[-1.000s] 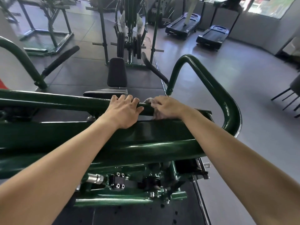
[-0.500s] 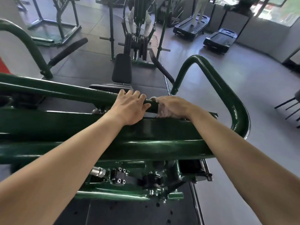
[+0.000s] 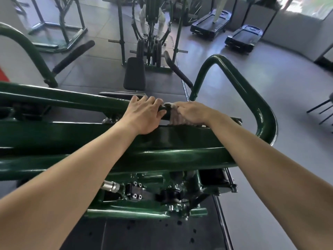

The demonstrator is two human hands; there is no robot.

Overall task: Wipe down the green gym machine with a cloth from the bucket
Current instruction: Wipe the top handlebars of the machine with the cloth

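Right now, step: you are mid-wipe on the upper rail (image 3: 72,101) of the green gym machine (image 3: 162,157).
Left hand: your left hand (image 3: 144,118) is closed over that rail just left of the cloth, fingers curled over its far side, holding nothing else; it looks like a brace.
Right hand: your right hand (image 3: 193,112) presses down on the cloth (image 3: 173,118), fingers bent around it against the rail.
Cloth: pale and bunched, it sits between your two hands, mostly hidden under the right one, touching the rail.
Machine: it spans the near scene from left to right, with a curved bar (image 3: 239,87) rising on the right.
Bucket: you cannot see it anywhere in this view.
Done: the cloth is already out of the bucket and on the machine.
Left: judging by how little the cloth covers, the long rail to the left, the thick near beam, the curved bar and the lower fittings likely remain; which parts are already clean cannot be told.
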